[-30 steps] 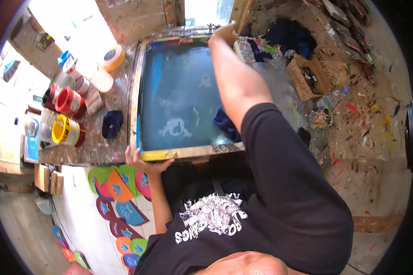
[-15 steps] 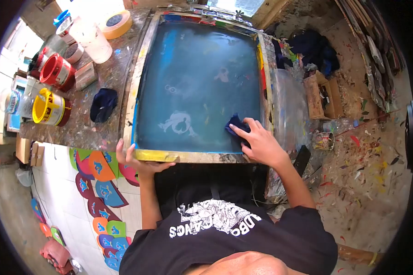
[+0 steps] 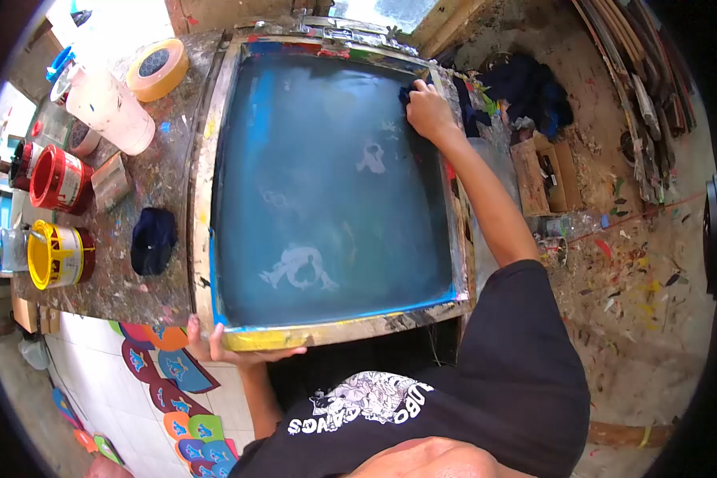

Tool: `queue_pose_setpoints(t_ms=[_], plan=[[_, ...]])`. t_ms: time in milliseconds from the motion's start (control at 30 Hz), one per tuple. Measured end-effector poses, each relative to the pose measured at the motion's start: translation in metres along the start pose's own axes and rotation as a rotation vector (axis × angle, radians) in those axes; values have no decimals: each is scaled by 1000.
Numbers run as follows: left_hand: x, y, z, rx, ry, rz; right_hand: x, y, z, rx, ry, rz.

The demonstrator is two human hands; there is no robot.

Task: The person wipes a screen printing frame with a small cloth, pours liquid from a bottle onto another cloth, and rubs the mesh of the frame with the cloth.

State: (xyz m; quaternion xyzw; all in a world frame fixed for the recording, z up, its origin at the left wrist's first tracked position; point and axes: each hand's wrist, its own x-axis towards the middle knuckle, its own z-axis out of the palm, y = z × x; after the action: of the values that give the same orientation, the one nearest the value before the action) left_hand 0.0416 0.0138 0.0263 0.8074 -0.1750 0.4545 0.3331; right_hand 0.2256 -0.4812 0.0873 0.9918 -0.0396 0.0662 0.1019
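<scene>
A wooden-framed screen (image 3: 334,183) with a dark blue-green mesh and pale printed shapes lies in the middle of the view. My right hand (image 3: 431,111) is closed round a dark blue cloth (image 3: 405,95) and presses it on the mesh near the far right corner. At the near left corner, my left hand (image 3: 235,347) holds the screen's yellow-stained frame, its fingers partly hidden under the edge. A second dark cloth (image 3: 153,240) rests on the stained table left of the screen.
On the left table (image 3: 147,299) stand a yellow paint tub (image 3: 56,255), a red tub (image 3: 60,180), a whitish cup (image 3: 111,111) and a tape roll (image 3: 158,70). A cardboard box (image 3: 546,175) sits at the right. Coloured printed pieces (image 3: 185,366) lie at the lower left.
My right hand came back from beyond the far edge to the near right of the mesh, took hold of the cloth, then moved it up to the far right. My left hand stays at the corner.
</scene>
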Motion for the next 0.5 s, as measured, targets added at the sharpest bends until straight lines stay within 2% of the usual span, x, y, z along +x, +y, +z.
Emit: queue_pose_setpoints(t_ms=[33, 100, 167, 233, 267, 300, 367, 400, 467, 500], plan=[[-1, 4, 0, 28, -1, -20, -1, -1, -1, -5, 5, -2], [-16, -11, 2, 34, 37, 0, -30, -14, -6, -89, -158, -120], [-17, -10, 3, 52, 58, -11, -76, -40, -53, -4, -279, -106], [-16, -8, 8, 70, 91, -25, -98, -48, -86, -84, -554, -233], [-16, -6, 12, 71, 109, -38, -106, -38, -77, -140, -484, -346], [-15, -5, 16, 72, 128, -52, -104, -30, -70, -144, -494, -345], [-13, -4, 18, 92, 214, -42, -81, -14, -54, -343, -362, -511], [-14, -4, 17, 101, 244, -36, -68, -5, -42, -217, -345, -398], [-22, -5, 13, 97, 171, -73, -24, 21, -4, -251, -239, -352], [-24, -5, 13, 100, 151, -84, 0, 23, -1, -162, -200, -247]])
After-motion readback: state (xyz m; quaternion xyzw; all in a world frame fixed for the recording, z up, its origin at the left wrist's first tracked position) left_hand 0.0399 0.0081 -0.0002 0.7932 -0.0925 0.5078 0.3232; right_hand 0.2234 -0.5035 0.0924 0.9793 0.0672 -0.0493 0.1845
